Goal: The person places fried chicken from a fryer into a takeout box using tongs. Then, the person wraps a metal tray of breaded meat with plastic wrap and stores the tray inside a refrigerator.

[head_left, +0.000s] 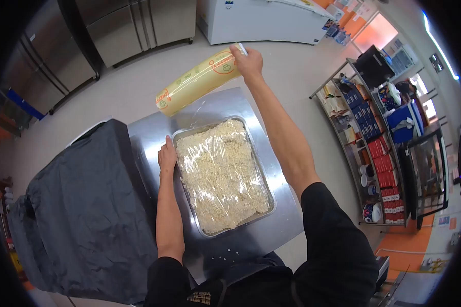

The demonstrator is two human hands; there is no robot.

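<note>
A metal tray (272,209) full of pale, crumbly food (223,179) rests on the steel table (251,243). Shiny clear film (215,146) lies over the food. My right hand (249,62) grips the right end of a large yellowish roll of film (200,79) with red and green print, held above the far edge of the table. My left hand (167,156) is at the tray's upper left edge, fingers pointing away from me; whether they press the film or only the rim cannot be made out.
A dark cloth cover (87,215) drapes over something left of the table. Steel cabinets (118,30) and a white chest freezer (264,23) stand beyond. On the right is a shelf rack (366,148) with red and blue boxes.
</note>
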